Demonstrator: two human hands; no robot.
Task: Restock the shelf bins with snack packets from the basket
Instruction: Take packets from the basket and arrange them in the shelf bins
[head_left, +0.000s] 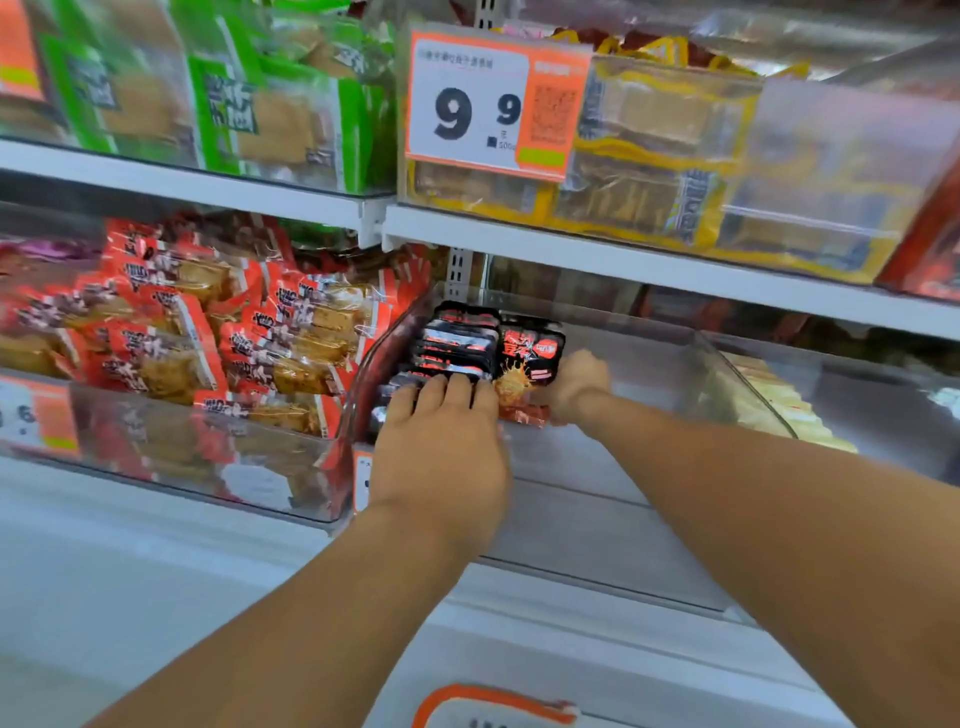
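Note:
A clear plastic shelf bin (649, 343) on the middle shelf holds a row of black-and-red snack packets (457, 343) stacked against its left wall. My left hand (441, 447) lies over the front of that row, fingers straight and pressing on the packets. My right hand (571, 384) reaches deeper into the bin and holds one black-and-red packet (527, 364) upright at the right end of the row. Its fingers are hidden behind the packet. The basket is out of view.
The bin to the left is full of red tofu-snack packets (208, 338). The upper shelf carries green packets (249, 104) and yellow packets (649, 171) behind a 9.9 price tag (493, 104). Pale packets (769, 400) fill the bin on the right.

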